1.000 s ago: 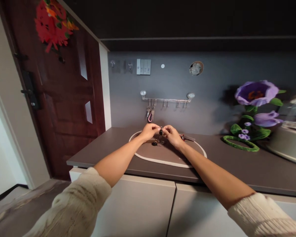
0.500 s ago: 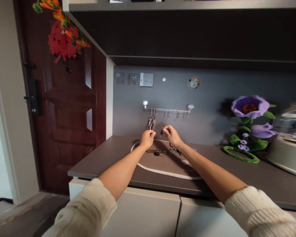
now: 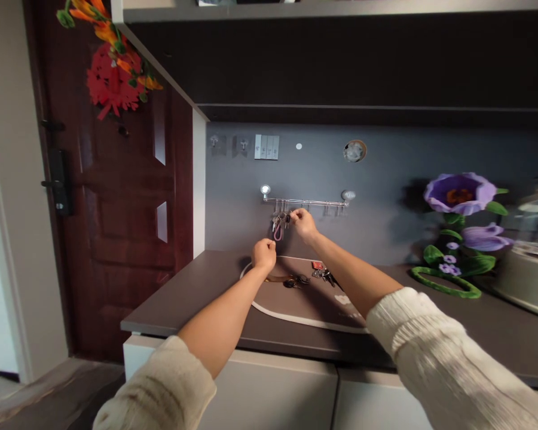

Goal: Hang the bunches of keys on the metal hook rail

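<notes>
My right hand (image 3: 303,224) is raised to the hook rail (image 3: 305,202) on the wall. Its fingers are pinched on a small dark key bunch (image 3: 287,220) just below the hooks. Beside that, a bunch of keys with a pink loop strap (image 3: 277,230) hangs from the rail's left part. My left hand (image 3: 264,255) is closed, low in front of the hanging keys; whether anything is in its fingers is hidden. Below, on a brown mat with a pale edge (image 3: 296,321), lie dark keys with a brown strap (image 3: 291,282) and keys with a red tag (image 3: 323,273).
Purple plush flowers (image 3: 459,194) with a green base stand on the counter to the right, beside a cream appliance with a clear dome (image 3: 526,263). A dark shelf (image 3: 341,65) overhangs the counter. Wall switches (image 3: 266,147) sit above the rail; a red-brown door (image 3: 116,239) is at left.
My right hand has moved up and left with the small dark key bunch, from over the mat to the hooks. My left hand has dropped slightly, away from the hanging keys.
</notes>
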Demonstrator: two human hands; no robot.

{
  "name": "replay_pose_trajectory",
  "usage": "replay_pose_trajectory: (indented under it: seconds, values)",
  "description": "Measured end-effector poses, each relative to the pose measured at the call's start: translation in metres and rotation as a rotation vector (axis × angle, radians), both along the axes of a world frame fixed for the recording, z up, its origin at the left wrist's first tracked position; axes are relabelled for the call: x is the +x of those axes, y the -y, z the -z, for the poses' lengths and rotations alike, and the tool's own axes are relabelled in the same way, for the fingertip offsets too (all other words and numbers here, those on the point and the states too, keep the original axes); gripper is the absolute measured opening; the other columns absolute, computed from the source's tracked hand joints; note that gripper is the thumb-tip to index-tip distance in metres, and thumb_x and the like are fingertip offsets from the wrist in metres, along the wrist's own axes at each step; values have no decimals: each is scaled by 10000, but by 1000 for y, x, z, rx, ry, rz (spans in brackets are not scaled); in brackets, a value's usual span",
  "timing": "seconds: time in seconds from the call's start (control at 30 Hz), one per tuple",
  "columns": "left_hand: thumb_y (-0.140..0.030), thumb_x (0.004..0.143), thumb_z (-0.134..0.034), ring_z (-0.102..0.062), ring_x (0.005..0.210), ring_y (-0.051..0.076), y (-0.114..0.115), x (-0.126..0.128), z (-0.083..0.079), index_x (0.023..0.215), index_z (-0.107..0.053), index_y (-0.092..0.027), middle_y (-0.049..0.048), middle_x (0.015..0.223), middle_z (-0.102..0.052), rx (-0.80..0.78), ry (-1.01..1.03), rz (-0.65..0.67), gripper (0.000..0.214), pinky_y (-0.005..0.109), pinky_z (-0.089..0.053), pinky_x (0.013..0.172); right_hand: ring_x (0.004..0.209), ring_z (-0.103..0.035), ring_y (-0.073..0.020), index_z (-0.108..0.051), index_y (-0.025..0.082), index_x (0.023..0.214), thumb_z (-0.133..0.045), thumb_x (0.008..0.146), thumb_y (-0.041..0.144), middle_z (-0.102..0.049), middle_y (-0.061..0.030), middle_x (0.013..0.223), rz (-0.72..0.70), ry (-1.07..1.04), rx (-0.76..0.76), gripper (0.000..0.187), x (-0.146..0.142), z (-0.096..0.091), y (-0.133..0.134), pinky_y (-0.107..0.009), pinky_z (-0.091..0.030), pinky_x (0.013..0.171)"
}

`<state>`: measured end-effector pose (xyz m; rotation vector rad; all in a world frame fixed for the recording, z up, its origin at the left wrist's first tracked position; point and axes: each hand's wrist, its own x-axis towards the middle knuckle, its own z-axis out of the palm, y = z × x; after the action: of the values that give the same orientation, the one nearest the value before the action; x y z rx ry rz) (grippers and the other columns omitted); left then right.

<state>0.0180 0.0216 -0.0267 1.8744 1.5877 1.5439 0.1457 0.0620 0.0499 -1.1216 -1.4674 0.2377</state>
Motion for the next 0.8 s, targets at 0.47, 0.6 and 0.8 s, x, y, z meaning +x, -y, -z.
replay_pose_trajectory:
  seconds: [0.47, 0.6, 0.8]
  values:
    - [-262, 803, -432, -600, 833, 184, 7, -2, -7, 831, -657, -175, 89, 902, -676, -65, 15, -28, 243, 280, -425, 735, 636, -515, -103, -524, 158, 690, -461, 698, 243, -578, -8, 683, 76, -97, -26, 106, -7, -1, -40, -234, -432, 655]
    - [-258, 803, -438, -602, 816, 174, 6, -1, -7, 817, -666, -174, 78, 882, -681, -67, 2, -47, 243, 261, -422, 730, 623, -525, -106, -533, 166, 676, -471, 699, 263, -579, -5, 656, 84, -83, -26, 118, -5, 1, -47, -230, -440, 644]
    - [-255, 801, -448, -604, 831, 179, 6, -1, -6, 809, -674, -176, 83, 884, -681, -49, 11, -54, 240, 261, -421, 740, 617, -531, -106, -541, 169, 672, -490, 695, 277, -576, 1, 639, 71, -100, -25, 121, -3, 7, -51, -238, -450, 650]
